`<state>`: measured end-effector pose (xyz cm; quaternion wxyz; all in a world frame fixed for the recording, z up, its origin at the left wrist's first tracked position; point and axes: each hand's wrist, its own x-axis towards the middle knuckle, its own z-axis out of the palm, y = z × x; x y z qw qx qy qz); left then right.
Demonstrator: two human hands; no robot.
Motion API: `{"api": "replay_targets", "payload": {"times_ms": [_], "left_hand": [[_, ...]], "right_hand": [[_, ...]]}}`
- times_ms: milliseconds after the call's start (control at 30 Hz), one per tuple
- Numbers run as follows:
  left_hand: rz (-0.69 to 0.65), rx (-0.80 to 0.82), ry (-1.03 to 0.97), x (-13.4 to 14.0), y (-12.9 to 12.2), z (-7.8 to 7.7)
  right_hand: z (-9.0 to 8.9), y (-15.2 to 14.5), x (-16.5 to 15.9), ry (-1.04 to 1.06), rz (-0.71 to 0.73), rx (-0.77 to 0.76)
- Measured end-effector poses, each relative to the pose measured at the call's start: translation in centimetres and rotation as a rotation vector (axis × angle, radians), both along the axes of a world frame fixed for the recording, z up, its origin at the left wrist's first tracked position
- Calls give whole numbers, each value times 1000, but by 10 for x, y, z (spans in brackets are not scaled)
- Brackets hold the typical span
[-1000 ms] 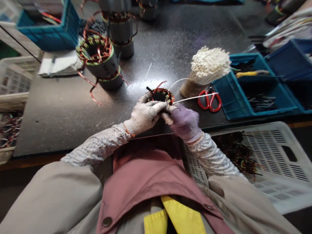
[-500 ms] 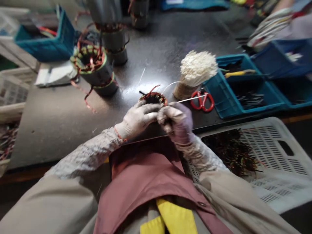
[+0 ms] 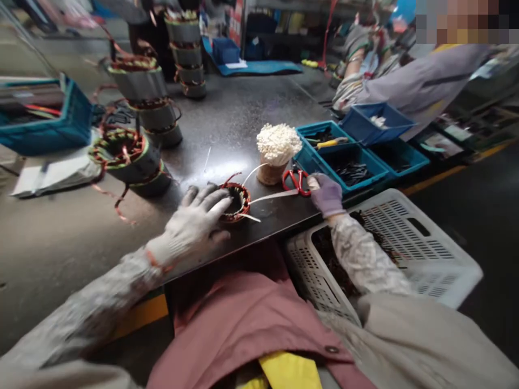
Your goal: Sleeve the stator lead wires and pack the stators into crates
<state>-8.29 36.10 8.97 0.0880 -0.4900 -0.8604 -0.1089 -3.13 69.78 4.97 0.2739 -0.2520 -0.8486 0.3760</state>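
A small wire-wound stator with copper windings stands near the table's front edge. White lacing cord loops above it and trails off to its right. My left hand, in a whitish glove, lies over the stator's left rim with fingers spread and thumb apart. Over to the right, my right hand, in a purple-backed glove, is beside the red-handled scissors. Its fingers are bent and blurred at the handle, and whether they grip it cannot be made out. Behind the scissors stands a bundle of white cords.
Wound stators stand in stacks at left, near a teal bin. Teal trays hold dark pieces and a yellow-handled tool. A white basket sits below the edge. A co-worker's sleeve is behind.
My right hand has let go of the white cord and moved right to the scissors. My left hand has spread over the stator's left side. The view has shifted right and up.
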Motion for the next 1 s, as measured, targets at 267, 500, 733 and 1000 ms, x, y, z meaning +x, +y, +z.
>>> {"api": "replay_targets", "payload": {"times_ms": [267, 500, 733, 1000], "left_hand": [[12, -114, 84, 25, -9, -22], [82, -122, 70, 37, -26, -28], [109, -142, 45, 26, -16, -29], [128, -130, 1, 26, -15, -30]], "right_hand": [[4, -2, -40, -931, 247, 400], [-12, -15, 41, -878, 288, 429], [-3, -110, 89, -414, 709, 674], [18, -129, 53, -617, 737, 881]]}}
